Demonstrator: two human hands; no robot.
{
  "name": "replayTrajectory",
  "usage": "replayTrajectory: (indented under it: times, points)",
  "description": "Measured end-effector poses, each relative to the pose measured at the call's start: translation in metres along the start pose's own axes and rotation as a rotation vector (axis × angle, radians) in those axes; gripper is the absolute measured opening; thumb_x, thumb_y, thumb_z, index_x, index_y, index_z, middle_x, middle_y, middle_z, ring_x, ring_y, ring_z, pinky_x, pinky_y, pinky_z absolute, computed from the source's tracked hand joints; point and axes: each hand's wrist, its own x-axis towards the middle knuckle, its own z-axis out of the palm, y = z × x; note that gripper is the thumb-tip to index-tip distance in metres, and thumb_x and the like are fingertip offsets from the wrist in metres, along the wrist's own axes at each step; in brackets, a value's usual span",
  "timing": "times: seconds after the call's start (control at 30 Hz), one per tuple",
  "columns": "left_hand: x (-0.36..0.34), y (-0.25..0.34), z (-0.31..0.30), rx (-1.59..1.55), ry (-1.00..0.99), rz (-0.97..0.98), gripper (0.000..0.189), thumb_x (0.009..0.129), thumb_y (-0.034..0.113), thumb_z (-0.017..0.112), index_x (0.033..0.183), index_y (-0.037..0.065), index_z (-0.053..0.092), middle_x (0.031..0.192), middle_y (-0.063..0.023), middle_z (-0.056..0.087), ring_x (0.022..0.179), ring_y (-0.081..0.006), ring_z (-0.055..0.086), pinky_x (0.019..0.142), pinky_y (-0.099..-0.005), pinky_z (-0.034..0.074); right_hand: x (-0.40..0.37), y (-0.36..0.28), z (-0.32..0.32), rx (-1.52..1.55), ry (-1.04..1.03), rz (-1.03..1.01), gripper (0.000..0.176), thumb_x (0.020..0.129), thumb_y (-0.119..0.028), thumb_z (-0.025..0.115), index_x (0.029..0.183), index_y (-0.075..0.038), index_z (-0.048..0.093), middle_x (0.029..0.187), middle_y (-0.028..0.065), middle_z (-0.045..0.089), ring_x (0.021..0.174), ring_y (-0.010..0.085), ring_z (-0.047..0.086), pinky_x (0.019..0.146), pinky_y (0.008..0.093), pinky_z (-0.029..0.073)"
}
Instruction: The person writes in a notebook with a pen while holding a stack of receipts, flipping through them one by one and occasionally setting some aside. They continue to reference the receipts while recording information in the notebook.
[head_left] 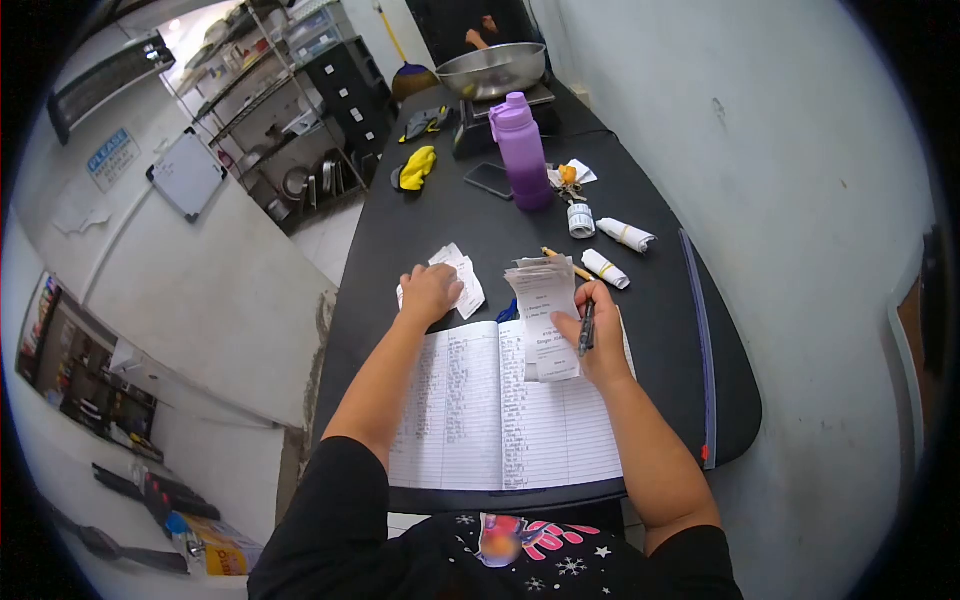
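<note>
My right hand [600, 335] is closed on a stack of printed receipts [548, 310], held above the right page of an open ruled notebook [455, 420]. A dark pen [587, 325] is also in that hand, upright along the fingers. Columns of handwriting fill parts of both notebook pages. Beyond the left page, my left hand [430, 292] rests on a loose pile of receipts [466, 287], fingers apart; its fingertips are partly hidden. A blue item [508, 311] shows at the notebook's top edge.
On the black table [400, 225] are a purple bottle [522, 155], phone [489, 180], paper rolls [606, 269], yellow-black glove [416, 169] and long blue ruler-like strip [700, 350]. A metal bowl [492, 72] sits on a scale behind. Walls flank the table's right side.
</note>
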Motion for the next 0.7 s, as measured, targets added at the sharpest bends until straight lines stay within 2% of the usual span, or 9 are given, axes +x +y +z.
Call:
replayTrajectory:
  times: [0.1,0.13,0.23,0.33,0.43,0.53,0.63,0.7]
  points:
    - [-0.004,0.009,-0.015,0.116,-0.045,0.011,0.043,0.079,0.050,0.065,0.112,0.022,0.067,0.120,0.0006,0.062,0.108,-0.0239,0.052,0.091,-0.0500,0.034,0.000,0.008,0.002,0.072,-0.017,0.022,0.031,0.073,-0.004,0.072,0.087,-0.009,0.045,0.076,-0.0022,0.040,0.067,0.0073,0.038,0.058,0.0219,0.035]
    - [-0.003,0.013,-0.023,0.109,-0.115,-0.022,0.052,0.077,0.055,0.065,0.117,0.023,0.065,0.123,-0.0002,0.060,0.112,-0.0248,0.049,0.095,-0.0497,0.031,-0.001,0.007,0.002,0.065,-0.020,0.029,0.031,0.073,-0.005,0.072,0.088,-0.009,0.045,0.076,-0.0023,0.040,0.068,0.0073,0.038,0.058,0.0219,0.035]
    - [0.001,0.005,-0.014,0.099,-0.069,0.026,0.053,0.078,0.056,0.064,0.119,0.022,0.064,0.123,-0.0012,0.060,0.115,-0.0250,0.048,0.095,-0.0513,0.031,-0.002,0.005,0.003,0.050,-0.027,0.047,0.030,0.074,-0.005,0.072,0.088,-0.008,0.045,0.075,-0.0024,0.040,0.068,0.0071,0.038,0.058,0.0217,0.035]
    - [0.004,-0.004,-0.001,0.030,0.013,0.099,0.052,0.078,0.056,0.065,0.115,0.020,0.064,0.115,-0.0064,0.064,0.111,-0.0286,0.052,0.095,-0.0521,0.033,-0.003,0.006,0.004,0.057,-0.027,0.072,0.030,0.074,-0.005,0.071,0.088,-0.008,0.045,0.075,-0.0025,0.040,0.068,0.0067,0.039,0.058,0.0211,0.036]
    - [0.012,-0.004,-0.006,-0.117,-0.057,-0.068,0.046,0.078,0.053,0.066,0.106,0.016,0.066,0.103,-0.0098,0.067,0.103,-0.0302,0.058,0.094,-0.0517,0.035,-0.004,0.006,0.007,0.055,-0.020,0.088,0.030,0.075,-0.001,0.070,0.088,-0.009,0.044,0.074,-0.0026,0.043,0.066,0.0054,0.040,0.056,0.0200,0.036]
    - [0.011,0.001,-0.003,0.034,-0.090,0.023,0.039,0.080,0.047,0.067,0.098,0.013,0.066,0.096,-0.0112,0.068,0.095,-0.0295,0.061,0.093,-0.0480,0.037,-0.003,0.011,0.005,0.042,0.005,0.063,0.031,0.075,0.004,0.068,0.089,-0.009,0.043,0.073,-0.0023,0.047,0.062,0.0037,0.043,0.054,0.0189,0.038]
    - [0.001,0.000,0.001,0.001,0.011,0.040,0.034,0.081,0.042,0.066,0.096,0.012,0.067,0.099,-0.0076,0.068,0.094,-0.0267,0.061,0.091,-0.0463,0.040,-0.003,0.012,0.005,0.049,0.007,0.053,0.031,0.076,0.004,0.068,0.088,-0.009,0.043,0.073,-0.0020,0.048,0.062,0.0040,0.044,0.054,0.0190,0.039]
    - [0.000,0.000,0.003,-0.039,0.039,0.054,0.034,0.081,0.041,0.066,0.099,0.012,0.067,0.104,-0.0064,0.067,0.096,-0.0283,0.060,0.091,-0.0450,0.042,-0.005,0.004,0.007,0.054,0.005,0.090,0.030,0.076,0.004,0.067,0.088,-0.009,0.043,0.072,-0.0020,0.048,0.062,0.0040,0.044,0.053,0.0190,0.039]
